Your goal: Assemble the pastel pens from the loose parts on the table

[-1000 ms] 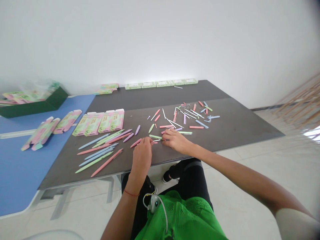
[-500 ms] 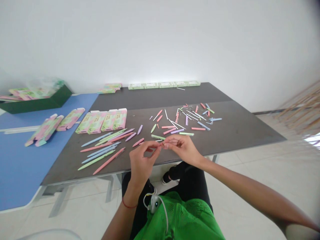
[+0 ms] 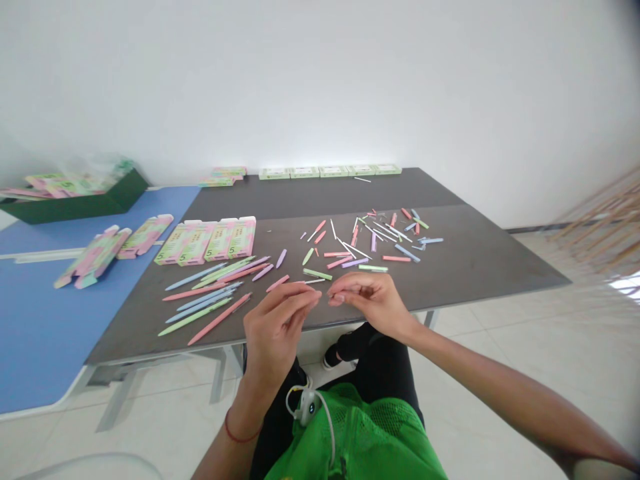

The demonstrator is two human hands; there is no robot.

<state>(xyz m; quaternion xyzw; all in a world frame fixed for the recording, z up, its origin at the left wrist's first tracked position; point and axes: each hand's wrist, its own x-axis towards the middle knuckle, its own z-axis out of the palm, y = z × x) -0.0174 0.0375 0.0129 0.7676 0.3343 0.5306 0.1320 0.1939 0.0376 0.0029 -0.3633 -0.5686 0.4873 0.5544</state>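
My left hand [image 3: 275, 327] is over the table's front edge, its thumb and fingers pressed together in a pinch. Facing it, a small gap away, my right hand [image 3: 374, 300] is also closed with fingertips together. Whatever sits in either pinch is hidden or too small to name. Just beyond the fingers lie a green pen barrel [image 3: 317, 274] and a white refill [image 3: 314, 281]. A pink pen part [image 3: 278, 283] rests close to my left hand. Assembled pens in several colours, such as a pink pen [image 3: 220, 319], lie to the left.
Loose pen parts and white refills [image 3: 385, 231] are scattered at the table's right. Printed cartons [image 3: 217, 240] lie behind the pens, more boxes [image 3: 320, 172] line the wall side. A dark green bin [image 3: 107, 197] holding cartons stands on the blue table [image 3: 30, 333].
My fingertips were together around a small pinkish piece; now the hands have parted slightly. The left hand moved left and a little toward me. The view shifted slightly.
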